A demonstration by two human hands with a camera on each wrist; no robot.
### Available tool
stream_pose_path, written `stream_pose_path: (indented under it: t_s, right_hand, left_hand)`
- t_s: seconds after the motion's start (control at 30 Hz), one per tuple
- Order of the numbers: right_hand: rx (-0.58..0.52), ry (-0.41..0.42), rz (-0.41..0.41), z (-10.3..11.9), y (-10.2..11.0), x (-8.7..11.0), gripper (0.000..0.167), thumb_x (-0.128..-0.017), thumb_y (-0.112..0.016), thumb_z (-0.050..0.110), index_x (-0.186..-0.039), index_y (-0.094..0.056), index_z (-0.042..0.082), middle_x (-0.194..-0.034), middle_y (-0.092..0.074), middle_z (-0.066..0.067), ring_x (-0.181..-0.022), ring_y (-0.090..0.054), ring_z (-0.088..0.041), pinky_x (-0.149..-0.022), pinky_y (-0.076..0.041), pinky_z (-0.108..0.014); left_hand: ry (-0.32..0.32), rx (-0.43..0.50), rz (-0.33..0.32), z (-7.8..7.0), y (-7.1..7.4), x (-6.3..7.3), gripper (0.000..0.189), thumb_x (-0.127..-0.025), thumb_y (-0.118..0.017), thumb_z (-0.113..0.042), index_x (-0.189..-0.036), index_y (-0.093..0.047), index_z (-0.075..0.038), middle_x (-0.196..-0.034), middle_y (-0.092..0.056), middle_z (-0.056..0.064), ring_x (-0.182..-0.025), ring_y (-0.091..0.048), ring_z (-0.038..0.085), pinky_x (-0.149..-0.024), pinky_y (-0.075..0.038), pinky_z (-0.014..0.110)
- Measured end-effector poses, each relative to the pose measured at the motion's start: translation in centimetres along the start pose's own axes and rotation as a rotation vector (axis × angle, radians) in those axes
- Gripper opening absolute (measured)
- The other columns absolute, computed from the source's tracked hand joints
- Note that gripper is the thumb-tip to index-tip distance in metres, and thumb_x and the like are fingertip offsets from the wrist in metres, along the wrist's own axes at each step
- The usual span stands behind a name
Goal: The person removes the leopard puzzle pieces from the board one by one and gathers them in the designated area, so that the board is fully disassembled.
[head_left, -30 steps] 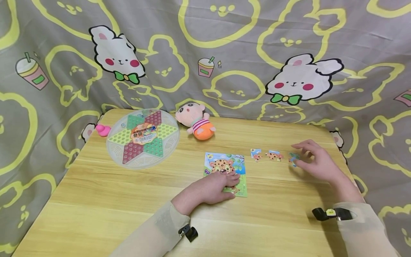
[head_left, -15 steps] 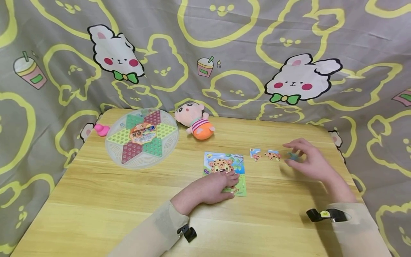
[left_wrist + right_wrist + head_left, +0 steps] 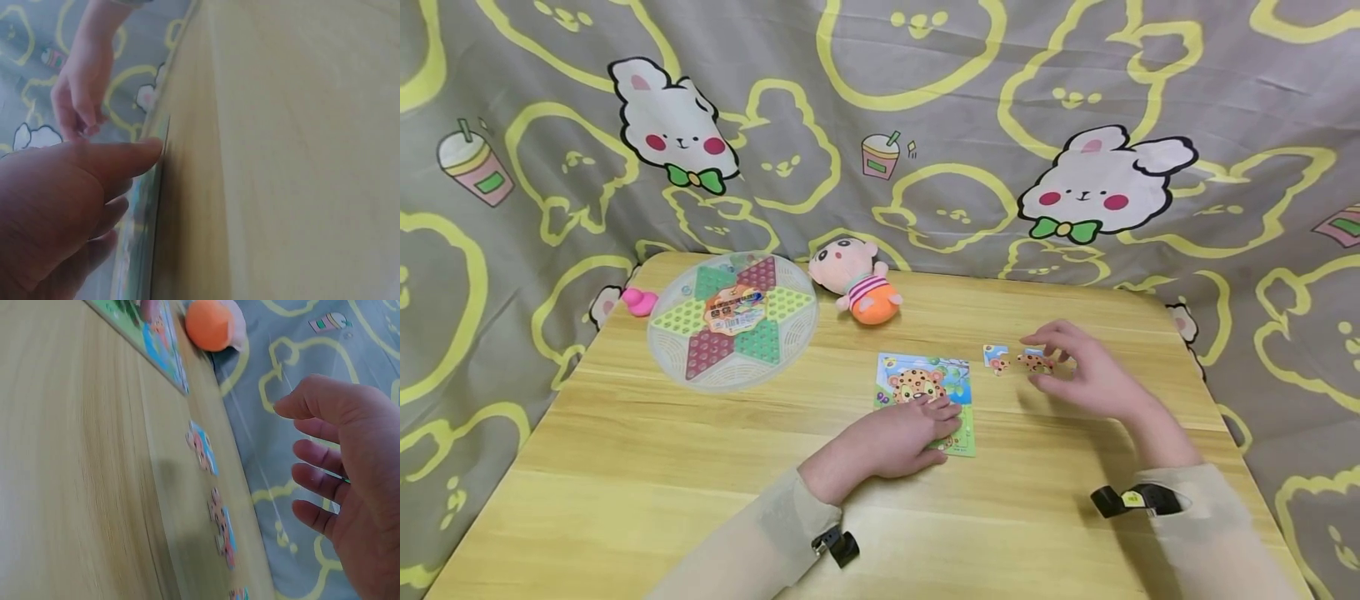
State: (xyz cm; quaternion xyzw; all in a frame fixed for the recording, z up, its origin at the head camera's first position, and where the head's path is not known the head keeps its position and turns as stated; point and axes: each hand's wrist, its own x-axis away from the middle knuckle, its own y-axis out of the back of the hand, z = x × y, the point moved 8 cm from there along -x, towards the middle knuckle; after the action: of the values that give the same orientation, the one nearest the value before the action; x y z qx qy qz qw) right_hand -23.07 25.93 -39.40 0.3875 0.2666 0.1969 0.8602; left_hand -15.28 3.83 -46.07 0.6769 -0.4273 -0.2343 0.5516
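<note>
My left hand (image 3: 898, 437) rests over the lower part of a jigsaw puzzle board (image 3: 957, 379) with a cartoon leopard picture, fingers extended across it. In the left wrist view its thumb lies along the board's edge. Raised over the loose puzzle pieces, my right hand (image 3: 1090, 375) has relaxed, parted fingers and holds nothing. The corner piece (image 3: 996, 358) lies nearest the board. Beside it, a spotted leopard piece (image 3: 1036, 363) shows partly behind the right fingertips. A third puzzle piece (image 3: 238, 594) appears at the bottom of the right wrist view; the hand hides it in the head view.
A round Chinese checkers board (image 3: 730, 321) lies at the back left, with a small pink toy (image 3: 640, 302) beside it. A plush doll (image 3: 857, 283) in orange shorts lies at the rear of the wooden table (image 3: 700, 467). A patterned curtain (image 3: 955, 208) hangs behind.
My right hand has moved left, from over the third piece to over the middle one. The pieces lie where they were. My left hand stays on the board.
</note>
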Motion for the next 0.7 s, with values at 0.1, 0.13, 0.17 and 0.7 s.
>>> stream_pose_path:
  t_s: [0.1, 0.13, 0.17, 0.7]
  right_hand:
    - [-0.012, 0.013, 0.016, 0.4, -0.7, -0.5, 0.051, -0.082, -0.085, -0.001, -0.13, -0.071, 0.006, -0.117, -0.064, -0.003, -0.092, -0.058, -0.017, -0.074, -0.053, -0.033]
    - [-0.017, 0.014, 0.024, 0.6, -0.9, -0.7, 0.051, -0.082, -0.085, -0.001, -0.131, -0.071, 0.007, -0.117, -0.064, -0.002, -0.092, -0.059, -0.017, -0.073, -0.053, -0.033]
    - [-0.015, 0.013, 0.031, 0.7, -1.2, -0.8, 0.05, -0.083, -0.085, 0.001, -0.131, -0.071, 0.007, -0.117, -0.063, 0.0, -0.091, -0.059, -0.018, -0.072, -0.053, -0.034]
    - [-0.077, -0.014, 0.169, 2.8, -5.2, -3.1, 0.046, -0.091, -0.083, 0.014, -0.134, -0.069, 0.005, -0.123, -0.064, -0.012, -0.101, -0.066, -0.033, -0.077, -0.058, -0.05]
  left_hand:
    - [-0.017, 0.015, -0.042, 0.0, 0.4, 0.5, 0.057, -0.11, -0.059, -0.038, -0.16, -0.049, -0.012, -0.168, -0.037, 0.005, -0.156, -0.03, 0.02, -0.127, -0.022, 0.04]
    - [-0.022, 0.026, -0.059, 0.1, 0.5, 0.7, 0.056, -0.11, -0.059, -0.037, -0.159, -0.05, -0.012, -0.167, -0.039, 0.005, -0.155, -0.032, 0.02, -0.127, -0.023, 0.041]
    - [-0.025, 0.036, -0.078, 0.1, 0.7, 0.9, 0.055, -0.109, -0.06, -0.037, -0.157, -0.052, -0.012, -0.166, -0.041, 0.005, -0.155, -0.033, 0.02, -0.127, -0.024, 0.042]
    - [0.005, 0.158, -0.172, 2.2, 0.6, 5.1, 0.054, -0.107, -0.066, -0.034, -0.155, -0.056, -0.011, -0.163, -0.046, 0.003, -0.15, -0.042, 0.02, -0.123, -0.032, 0.039]
